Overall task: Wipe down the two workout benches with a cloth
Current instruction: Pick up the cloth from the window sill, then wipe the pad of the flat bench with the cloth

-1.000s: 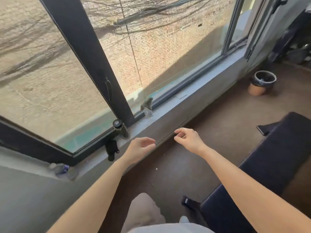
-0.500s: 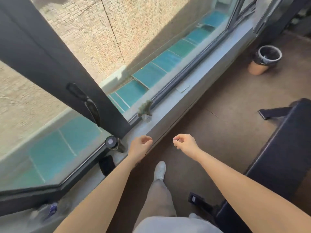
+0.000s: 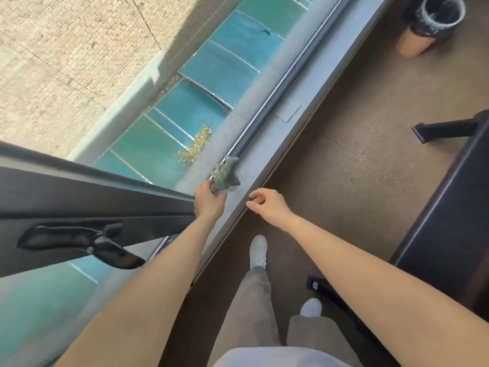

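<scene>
A crumpled grey-green cloth (image 3: 225, 175) sits on the grey window sill (image 3: 267, 144). My left hand (image 3: 209, 200) touches the cloth's lower edge, fingers closing around it. Just right of it, my right hand (image 3: 266, 201) hovers over the sill's inner edge with fingers loosely curled and nothing in them. A dark padded workout bench (image 3: 449, 205) fills the right side of the head view, its black foot (image 3: 439, 129) sticking out over the floor. Only one bench shows.
An open black window frame with a handle (image 3: 79, 239) juts in at the left, close to my left forearm. A lined waste bin (image 3: 430, 23) stands on the brown floor at top right. My legs and white shoes (image 3: 258, 251) are below.
I have stepped closer to the sill and look down more steeply. My left hand has reached forward to the cloth and taken hold of its edge; the right hand followed alongside.
</scene>
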